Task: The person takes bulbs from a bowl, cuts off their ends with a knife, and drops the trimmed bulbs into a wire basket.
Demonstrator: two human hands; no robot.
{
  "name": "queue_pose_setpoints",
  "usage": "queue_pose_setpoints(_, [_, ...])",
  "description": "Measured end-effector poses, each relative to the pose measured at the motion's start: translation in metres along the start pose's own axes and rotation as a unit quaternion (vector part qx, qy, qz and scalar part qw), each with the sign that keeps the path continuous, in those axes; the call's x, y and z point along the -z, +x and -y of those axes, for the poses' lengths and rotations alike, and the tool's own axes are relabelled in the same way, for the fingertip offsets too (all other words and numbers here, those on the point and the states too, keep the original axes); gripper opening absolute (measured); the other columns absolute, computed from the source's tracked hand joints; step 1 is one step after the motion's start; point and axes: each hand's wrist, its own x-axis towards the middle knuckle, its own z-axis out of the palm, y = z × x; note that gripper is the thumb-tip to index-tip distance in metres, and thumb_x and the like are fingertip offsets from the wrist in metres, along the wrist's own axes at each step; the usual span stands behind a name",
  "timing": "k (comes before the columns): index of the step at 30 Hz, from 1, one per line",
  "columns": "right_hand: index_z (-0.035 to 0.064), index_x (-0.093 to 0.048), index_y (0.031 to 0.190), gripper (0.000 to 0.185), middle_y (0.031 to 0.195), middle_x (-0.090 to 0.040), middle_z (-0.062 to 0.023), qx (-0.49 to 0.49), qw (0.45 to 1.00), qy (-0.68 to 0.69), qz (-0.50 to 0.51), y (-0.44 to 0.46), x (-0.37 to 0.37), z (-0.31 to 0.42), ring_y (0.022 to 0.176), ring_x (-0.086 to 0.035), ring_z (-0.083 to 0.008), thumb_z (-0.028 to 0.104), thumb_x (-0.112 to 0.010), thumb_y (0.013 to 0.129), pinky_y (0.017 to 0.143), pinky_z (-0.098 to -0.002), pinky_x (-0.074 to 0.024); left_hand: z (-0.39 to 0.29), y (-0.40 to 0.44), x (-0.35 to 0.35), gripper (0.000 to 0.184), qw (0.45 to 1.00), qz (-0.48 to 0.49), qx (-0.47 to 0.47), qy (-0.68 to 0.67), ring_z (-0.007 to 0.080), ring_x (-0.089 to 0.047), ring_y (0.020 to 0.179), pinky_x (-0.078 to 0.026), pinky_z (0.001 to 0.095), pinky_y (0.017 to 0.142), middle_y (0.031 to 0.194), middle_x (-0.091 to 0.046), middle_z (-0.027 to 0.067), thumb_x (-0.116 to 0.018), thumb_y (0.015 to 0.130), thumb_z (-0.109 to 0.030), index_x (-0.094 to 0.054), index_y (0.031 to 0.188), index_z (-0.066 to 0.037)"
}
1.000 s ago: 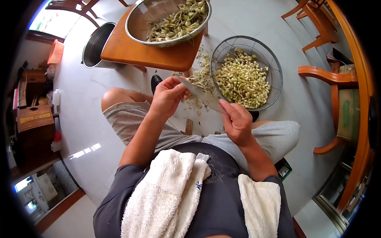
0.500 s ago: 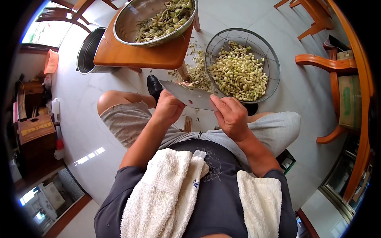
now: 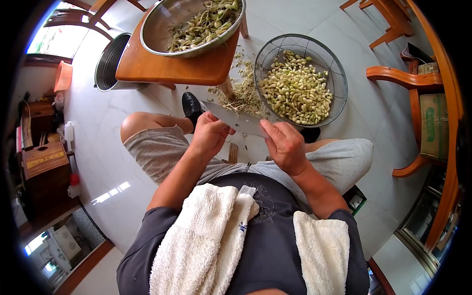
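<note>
My right hand [image 3: 286, 146] is closed around the near end of a cleaver [image 3: 241, 121], its broad blade reaching left between my knees. At the blade's other end my left hand [image 3: 211, 133] is closed in a pinch; whatever is in its fingers is too small to make out. Beyond the blade, a wire basket [image 3: 342, 73] on the floor holds many pale, trimmed bulbs [image 3: 295, 91]. A metal colander [image 3: 150, 42] of bulbs with stems and roots [image 3: 206, 29] rests on a wooden stool [image 3: 172, 69]. Trimmings [image 3: 246, 96] lie scattered on the floor.
A metal bucket [image 3: 105, 69] stands left of the stool. To the right are a wooden chair [image 3: 393, 73] and a cardboard box [image 3: 432, 125]. A wooden cabinet [image 3: 44, 162] is at the left. Towels [image 3: 201, 236] hang over my chest.
The cleaver blade has tilted and its face looks thinner to me. Root bits seen on its upper edge are gone from there. My left hand has shifted slightly, with its fingers drawn together.
</note>
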Motion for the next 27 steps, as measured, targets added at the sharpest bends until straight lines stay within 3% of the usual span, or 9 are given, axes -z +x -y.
queue_pose_setpoints(3, [0.0076,-0.066,0.092,0.015,0.075,-0.059,-0.0136,-0.162,0.982,-0.024,0.098,-0.014,-0.009,-0.014,0.067,-0.058,-0.0335,0.013,-0.061,0.079,0.059,-0.0416,-0.0468,-0.002,-0.001,0.016,0.010,0.999,0.051,0.010,0.010,0.0160,-0.058,0.069,-0.045,0.0268,0.061,0.081,-0.063,0.0095,-0.061,0.085,-0.001,-0.060,0.095,0.003])
queue_pose_setpoints(6, [0.0058,-0.064,0.081,0.014,0.074,-0.060,-0.0181,-0.261,0.946,-0.020,0.192,-0.023,-0.009,-0.036,0.069,-0.058,-0.0385,0.019,-0.059,0.082,0.061,-0.0465,-0.0462,-0.011,-0.009,0.016,0.013,0.998,0.057,0.004,0.037,0.0149,-0.056,0.070,-0.045,0.0277,0.065,0.085,-0.062,0.0085,-0.062,0.087,-0.005,-0.059,0.098,-0.001])
queue_pose_setpoints(7, [0.0029,-0.062,0.074,0.020,0.073,-0.061,-0.0197,-0.272,0.946,-0.001,0.178,-0.023,-0.008,-0.035,0.071,-0.058,-0.0399,0.022,-0.059,0.082,0.062,-0.0483,-0.0452,-0.012,-0.009,0.016,0.013,0.998,0.051,0.001,0.025,0.0150,-0.056,0.071,-0.045,0.0278,0.065,0.086,-0.062,0.0083,-0.062,0.086,-0.004,-0.059,0.098,-0.002])
queue_pose_setpoints(10, [0.0027,-0.063,0.077,0.021,0.074,-0.060,-0.0206,-0.315,0.929,0.056,0.188,-0.016,-0.005,-0.029,0.071,-0.058,-0.0394,0.023,-0.060,0.083,0.061,-0.0462,-0.0450,-0.012,-0.008,0.018,0.014,0.999,0.044,0.008,-0.014,0.0158,-0.057,0.075,-0.046,0.0288,0.067,0.088,-0.062,0.0081,-0.063,0.086,-0.004,-0.059,0.099,-0.002])
queue_pose_setpoints(14, [0.0023,-0.065,0.084,0.020,0.075,-0.060,-0.0203,-0.284,0.944,0.096,0.135,-0.010,-0.005,-0.023,0.070,-0.060,-0.0376,0.022,-0.061,0.084,0.060,-0.0428,-0.0451,-0.011,-0.006,0.011,0.014,0.999,0.019,0.007,-0.043,0.0175,-0.060,0.082,-0.047,0.0291,0.070,0.093,-0.063,0.0097,-0.062,0.087,-0.003,-0.058,0.100,-0.002])
queue_pose_setpoints(20, [0.0029,-0.067,0.097,0.018,0.069,-0.059,-0.0157,-0.248,0.951,0.168,0.079,-0.003,0.001,-0.011,0.061,-0.058,-0.0295,0.015,-0.063,0.083,0.056,-0.0360,-0.0442,-0.009,0.001,0.013,0.016,0.999,0.033,-0.029,0.017,0.0182,-0.061,0.075,-0.048,0.0277,0.064,0.091,-0.063,0.0117,-0.060,0.087,-0.003,-0.058,0.103,-0.001])
queue_pose_setpoints(27, [0.0034,-0.067,0.100,0.018,0.064,-0.056,-0.0115,-0.204,0.961,0.182,0.037,-0.004,0.001,-0.010,0.055,-0.054,-0.0226,0.010,-0.064,0.083,0.053,-0.0322,-0.0420,-0.003,0.006,0.023,0.024,0.999,0.039,-0.013,-0.016,0.0153,-0.060,0.072,-0.046,0.0261,0.060,0.090,-0.063,0.0109,-0.057,0.091,-0.008,-0.056,0.112,0.002])
